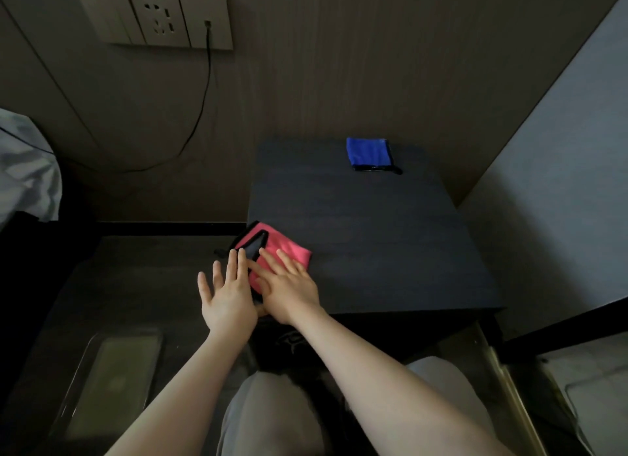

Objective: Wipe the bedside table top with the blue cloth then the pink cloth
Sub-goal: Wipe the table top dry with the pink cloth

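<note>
Pink cloth (272, 257) under a flat right hand (289, 291) at the bedside table (373, 238) near-left corner.
Left hand (226, 296) spread open beside it; blue cloth (368, 153) lies folded at the far edge.

The dark bedside table (390, 252) carries a blue cloth (367, 152) and pink cloth (285, 252).
</note>
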